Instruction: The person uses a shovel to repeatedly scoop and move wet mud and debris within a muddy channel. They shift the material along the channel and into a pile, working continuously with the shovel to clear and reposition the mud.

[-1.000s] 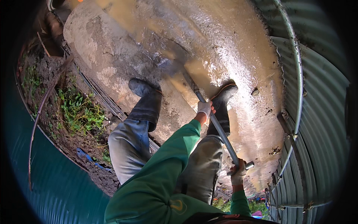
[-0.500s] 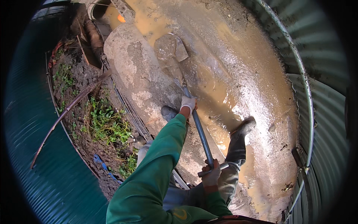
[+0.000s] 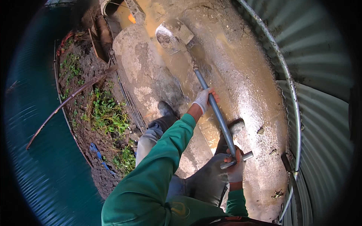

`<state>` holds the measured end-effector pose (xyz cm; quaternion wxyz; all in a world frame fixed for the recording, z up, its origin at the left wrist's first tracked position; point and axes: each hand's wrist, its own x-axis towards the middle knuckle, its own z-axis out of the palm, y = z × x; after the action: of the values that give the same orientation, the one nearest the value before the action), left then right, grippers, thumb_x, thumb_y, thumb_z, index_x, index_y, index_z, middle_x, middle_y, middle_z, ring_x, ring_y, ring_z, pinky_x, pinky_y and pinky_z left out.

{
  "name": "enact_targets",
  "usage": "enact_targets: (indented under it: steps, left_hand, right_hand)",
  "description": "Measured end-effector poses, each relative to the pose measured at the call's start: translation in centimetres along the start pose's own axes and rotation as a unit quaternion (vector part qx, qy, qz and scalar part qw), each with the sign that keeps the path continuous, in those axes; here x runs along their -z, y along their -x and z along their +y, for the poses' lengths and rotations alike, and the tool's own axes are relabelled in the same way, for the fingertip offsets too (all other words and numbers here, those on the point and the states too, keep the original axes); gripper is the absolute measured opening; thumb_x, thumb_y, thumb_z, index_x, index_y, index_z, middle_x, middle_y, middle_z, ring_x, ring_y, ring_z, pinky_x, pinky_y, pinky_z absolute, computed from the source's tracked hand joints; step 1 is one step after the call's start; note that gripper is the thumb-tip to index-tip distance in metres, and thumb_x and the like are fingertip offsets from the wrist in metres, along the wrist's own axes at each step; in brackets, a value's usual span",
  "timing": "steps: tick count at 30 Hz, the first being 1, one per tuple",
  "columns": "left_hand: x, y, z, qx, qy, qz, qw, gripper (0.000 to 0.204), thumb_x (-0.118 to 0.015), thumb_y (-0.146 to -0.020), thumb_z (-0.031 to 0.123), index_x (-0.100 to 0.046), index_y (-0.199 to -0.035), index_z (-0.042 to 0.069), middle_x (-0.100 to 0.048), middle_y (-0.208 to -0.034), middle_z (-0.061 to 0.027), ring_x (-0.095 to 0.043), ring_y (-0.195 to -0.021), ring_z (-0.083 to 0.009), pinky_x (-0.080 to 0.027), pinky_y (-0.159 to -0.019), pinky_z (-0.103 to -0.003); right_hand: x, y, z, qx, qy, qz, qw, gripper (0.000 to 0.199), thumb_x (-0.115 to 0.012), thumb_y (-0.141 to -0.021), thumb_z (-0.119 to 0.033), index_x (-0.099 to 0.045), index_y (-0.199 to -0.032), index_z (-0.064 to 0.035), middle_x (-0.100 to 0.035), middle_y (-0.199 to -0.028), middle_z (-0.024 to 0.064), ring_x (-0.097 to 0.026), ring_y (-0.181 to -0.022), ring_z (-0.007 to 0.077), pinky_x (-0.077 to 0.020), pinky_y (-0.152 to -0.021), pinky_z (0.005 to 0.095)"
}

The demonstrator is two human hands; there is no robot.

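A long shovel with a blue-grey shaft and a metal T-shaped handle slants across the middle. Gloved, my left hand is closed round the shaft about halfway along, its arm in a green sleeve. My right hand, gloved too, grips the T-handle near my right thigh. The shovel's wide metal blade is up over the muddy water at the top, wet and smeared with mud. Whether any load lies on it is hard to make out.
Brown muddy water covers much of the concrete floor. Corrugated metal sheeting and a curved pipe line the right. Soil with green plants, a long stick and green sheeting lie left. A round pipe opening sits far left.
The shovel blade has lifted and tilted, leaving its muddy load mostly gone. Both my hands have moved to the right with the shaft, and my body has shifted.
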<state>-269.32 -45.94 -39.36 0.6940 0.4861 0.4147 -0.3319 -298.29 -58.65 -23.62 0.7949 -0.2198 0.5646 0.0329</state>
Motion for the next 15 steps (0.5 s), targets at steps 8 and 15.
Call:
enact_targets:
  steps: [8,15]
  left_hand:
    - [1.9,8.6,-24.8,0.218,0.014,0.129,0.967,0.016,-0.068,-0.093,0.015,-0.053,-0.093,0.007,-0.049,-0.069,-0.0035,-0.049,-0.049,-0.0154,-0.052,-0.047,-0.037]
    - [10.4,10.1,-24.3,0.298,0.057,0.110,0.947,0.018,-0.067,-0.095,0.014,-0.054,-0.086,0.006,-0.050,-0.067,-0.0055,-0.049,-0.049,-0.0164,-0.051,-0.046,-0.037]
  right_hand:
    - [12.3,13.2,3.7,0.037,0.167,0.317,0.933,0.031,-0.065,-0.098,-0.036,-0.060,-0.107,-0.0073,-0.061,-0.075,0.0055,-0.050,-0.043,0.0112,-0.0412,-0.035,0.0269]
    - [9.9,16.0,10.0,0.009,0.200,0.343,0.918,0.028,-0.067,-0.097,-0.038,-0.059,-0.103,-0.0110,-0.064,-0.076,0.0062,-0.053,-0.044,0.0130,-0.0445,-0.039,0.0268]
